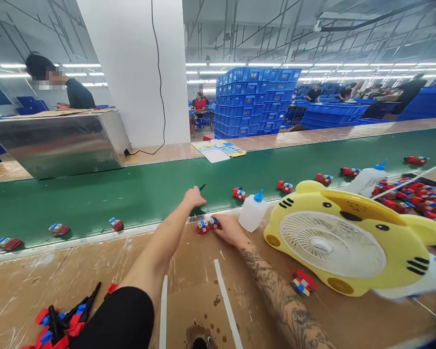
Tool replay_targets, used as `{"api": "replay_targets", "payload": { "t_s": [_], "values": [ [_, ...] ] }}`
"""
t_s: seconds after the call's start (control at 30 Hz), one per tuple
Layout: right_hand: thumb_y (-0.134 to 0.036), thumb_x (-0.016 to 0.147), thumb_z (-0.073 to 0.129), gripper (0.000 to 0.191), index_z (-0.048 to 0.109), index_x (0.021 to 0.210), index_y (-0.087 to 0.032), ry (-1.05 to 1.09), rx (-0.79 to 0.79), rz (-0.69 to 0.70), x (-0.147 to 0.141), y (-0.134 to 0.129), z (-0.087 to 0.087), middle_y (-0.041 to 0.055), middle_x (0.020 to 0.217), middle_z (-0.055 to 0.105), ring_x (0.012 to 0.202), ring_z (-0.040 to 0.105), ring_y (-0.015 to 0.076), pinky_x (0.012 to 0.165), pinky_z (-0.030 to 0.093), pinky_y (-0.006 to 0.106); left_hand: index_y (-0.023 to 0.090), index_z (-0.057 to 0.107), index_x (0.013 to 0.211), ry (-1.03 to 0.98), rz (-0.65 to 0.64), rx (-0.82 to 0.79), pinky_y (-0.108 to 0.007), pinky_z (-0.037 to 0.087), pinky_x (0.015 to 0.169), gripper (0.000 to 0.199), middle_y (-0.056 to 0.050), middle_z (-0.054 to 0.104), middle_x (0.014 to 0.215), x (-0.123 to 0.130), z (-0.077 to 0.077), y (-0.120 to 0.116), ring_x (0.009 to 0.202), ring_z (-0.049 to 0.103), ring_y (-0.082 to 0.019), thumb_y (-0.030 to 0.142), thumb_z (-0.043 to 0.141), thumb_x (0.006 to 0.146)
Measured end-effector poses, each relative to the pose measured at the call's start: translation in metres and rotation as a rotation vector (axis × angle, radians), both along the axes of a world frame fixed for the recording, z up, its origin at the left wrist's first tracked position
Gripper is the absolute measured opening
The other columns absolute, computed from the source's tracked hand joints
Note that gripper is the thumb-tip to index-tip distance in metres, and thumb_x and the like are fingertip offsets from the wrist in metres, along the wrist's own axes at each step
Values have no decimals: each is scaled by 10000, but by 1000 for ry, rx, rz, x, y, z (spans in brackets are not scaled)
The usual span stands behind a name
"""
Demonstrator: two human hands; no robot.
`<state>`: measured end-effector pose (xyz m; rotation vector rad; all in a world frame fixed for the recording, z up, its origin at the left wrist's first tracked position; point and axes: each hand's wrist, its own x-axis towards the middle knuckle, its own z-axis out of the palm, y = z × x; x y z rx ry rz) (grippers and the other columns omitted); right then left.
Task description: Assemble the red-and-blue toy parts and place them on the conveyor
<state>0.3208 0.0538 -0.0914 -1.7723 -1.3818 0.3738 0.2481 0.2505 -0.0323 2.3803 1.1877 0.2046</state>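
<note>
My left hand [194, 197] is stretched out over the green conveyor belt [148, 186], closed on a small red piece with a dark stick poking up past the fingers; most of the piece is hidden. At the belt's near edge, my right hand [229, 230] has its fingers on a small red and blue toy vehicle [213, 223]. Touching or close beside that one is another toy vehicle [202, 227]. Just right of my right hand stands a white bottle with a blue cap [253, 212]. More toy vehicles [239, 194] sit on the belt to both sides.
A yellow animal-shaped fan [330, 237] fills the near right, with a loose red toy [303, 283] below it. Red toys [414, 196] are heaped behind it. Black-handled pieces [63, 317] lie at lower left. Beyond the belt are a metal box [65, 143], blue crates [240, 104] and several people.
</note>
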Motion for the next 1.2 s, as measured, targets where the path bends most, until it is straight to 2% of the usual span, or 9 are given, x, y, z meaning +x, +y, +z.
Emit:
{"api": "replay_targets", "payload": {
  "t_s": [0.2, 0.33, 0.43, 0.57, 0.67, 0.73, 0.87, 0.97, 1.2],
  "values": [
    [-315, 791, 654, 377, 575, 1133, -177, 227, 29, -27, -22, -34, -11, 78, 1008, 689, 900, 645, 229, 825, 517, 366, 147, 528, 1292, 92, -71, -43, -472, 512, 929, 467, -123, 591, 1224, 28, -35, -9, 1076, 605, -261, 396, 640, 913],
    [-369, 787, 703, 398, 546, 1108, -196, 512, 112, 40, -52, -67, -2, 53, 981, 674, 867, 655, 198, 779, 541, 321, 146, 451, 1381, 29, -184, -30, -474, 478, 974, 592, -155, 545, 1329, -15, -30, -16, 1159, 572, -281, 455, 621, 905],
    [-341, 716, 806, 473, 573, 1111, -226, 784, 194, 84, -76, -97, 4, 28, 949, 665, 824, 657, 186, 761, 541, 308, 126, 432, 1407, 15, -245, 10, -394, 446, 1002, 636, -170, 548, 1348, -101, -9, -7, 1192, 557, -272, 433, 614, 881],
    [-334, 712, 824, 488, 603, 1139, -251, 893, 148, 45, -97, -142, -10, 46, 957, 697, 797, 698, 209, 761, 568, 320, 172, 606, 1217, 119, -265, 38, -300, 470, 859, 442, -79, 691, 1067, -267, 25, -5, 985, 634, -228, 426, 558, 858],
    [-352, 685, 840, 516, 608, 1136, -254, 910, 95, -47, -105, -167, -33, 73, 946, 729, 808, 720, 247, 741, 586, 325, 181, 667, 1008, 256, -211, 26, -286, 455, 714, 305, -44, 693, 849, -369, 33, -36, 774, 634, -212, 401, 562, 824],
    [-372, 676, 843, 540, 600, 1143, -253, 927, 74, -80, -112, -176, -45, 77, 908, 740, 807, 722, 256, 727, 591, 323, 197, 663, 921, 314, -188, 19, -285, 442, 688, 267, -39, 684, 825, -402, 24, -63, 758, 626, -220, 419, 613, 783],
    [-416, 685, 831, 534, 601, 1141, -260, 947, 104, -148, -133, -178, -41, 61, 897, 744, 789, 708, 227, 724, 584, 295, 179, 626, 944, 299, -139, 97, -379, 435, 843, 325, -130, 661, 1020, -400, -5, -95, 1006, 590, -328, 446, 653, 761],
    [-414, 705, 820, 497, 615, 1132, -264, 935, 124, -128, -148, -175, -24, 48, 914, 731, 783, 692, 211, 741, 570, 297, 175, 611, 862, 245, -152, 89, -386, 436, 838, 206, -128, 661, 940, -375, -16, -97, 967, 600, -329, 300, 669, 709],
    [-387, 689, 834, 473, 629, 1089, -243, 950, 200, -41, -159, -183, -3, 27, 909, 665, 771, 607, 170, 720, 504, 276, 182, 532, 1014, -123, -173, -131, -304, 501, 718, 254, -41, 639, 874, -341, 2, -97, 811, 653, -215, 360, 570, 837]
  ]
}}
